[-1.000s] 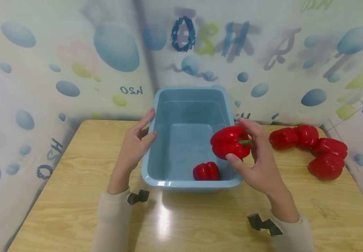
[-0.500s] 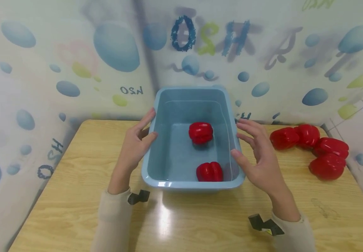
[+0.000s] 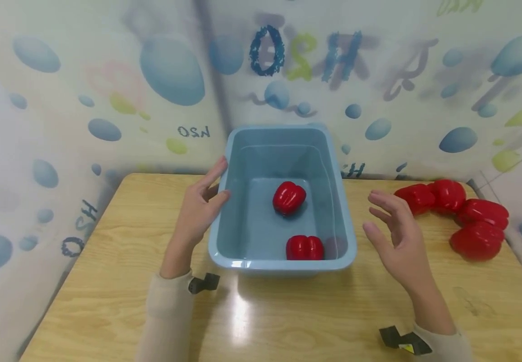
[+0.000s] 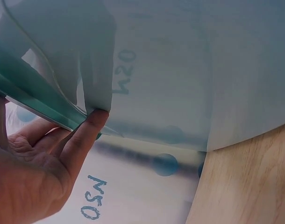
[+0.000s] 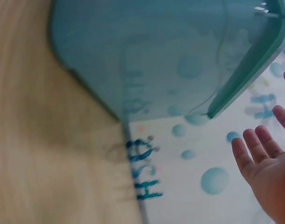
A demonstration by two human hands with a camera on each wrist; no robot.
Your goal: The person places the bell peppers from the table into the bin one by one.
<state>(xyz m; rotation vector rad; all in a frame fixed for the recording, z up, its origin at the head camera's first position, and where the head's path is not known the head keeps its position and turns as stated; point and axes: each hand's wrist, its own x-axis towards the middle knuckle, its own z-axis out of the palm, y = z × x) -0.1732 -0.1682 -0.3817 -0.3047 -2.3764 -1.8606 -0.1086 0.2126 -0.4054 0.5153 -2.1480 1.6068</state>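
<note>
A light blue plastic tub point(image 3: 281, 264) stands on the table, holding two red bell peppers. One red bell pepper point(image 3: 289, 197) lies mid-floor; the other bell pepper point(image 3: 305, 247) is by the near wall. My left hand point(image 3: 199, 208) rests against the tub's left rim, thumb and forefinger apart. In the left wrist view, a fingertip point(image 4: 101, 115) touches the outer wall below the rim. My right hand point(image 3: 399, 241) hovers right of the tub, fingers slightly bent, holding nothing. The right wrist view shows that hand point(image 5: 268, 172) apart from the tub's wall point(image 5: 170, 60).
Several red bell peppers point(image 3: 482, 213) lie touching in a curved group at the table's back right. The light wooden table point(image 3: 143, 216) meets a patterned wall point(image 3: 261, 100) behind the tub. Another wall stretch point(image 3: 12, 166) borders the table's left side.
My right hand has let go of a bell pepper over the tub, and the pepper has settled inside, turning slightly. The hand has then moved right, away from the rim. My left hand stays at the tub.
</note>
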